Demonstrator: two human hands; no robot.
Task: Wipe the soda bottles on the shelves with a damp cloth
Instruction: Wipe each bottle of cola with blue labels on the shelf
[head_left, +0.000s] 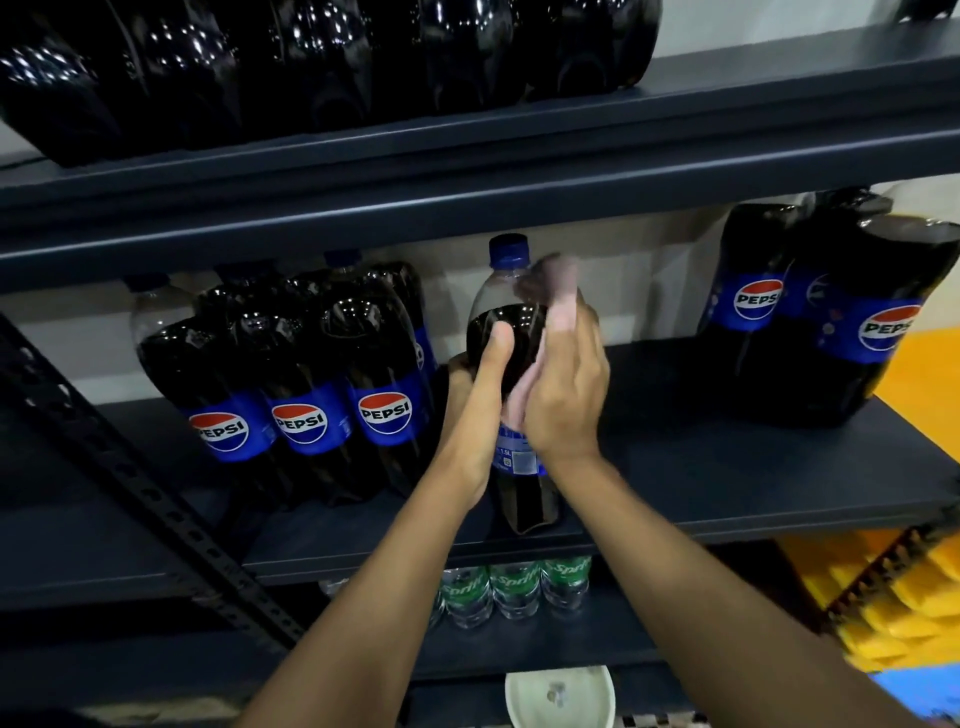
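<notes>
A tall Pepsi bottle (511, 332) with a blue cap stands at the front of the middle shelf (727, 483). My left hand (480, 395) grips its left side, thumb up against the dark upper body. My right hand (563, 384) presses a pinkish cloth (553, 283) against the bottle's right shoulder, fingers wrapped over the cloth. The cloth and fingertips are blurred. The bottle's label is partly hidden behind my right wrist.
A shrink-wrapped pack of Pepsi bottles (306, 384) stands left of the held bottle, another pack (831, 312) to the right. Dark bottles (322, 67) fill the top shelf. Sprite bottles (514, 587) stand below. A white bowl (561, 696) sits lowest. A perforated steel brace (135, 483) crosses at left.
</notes>
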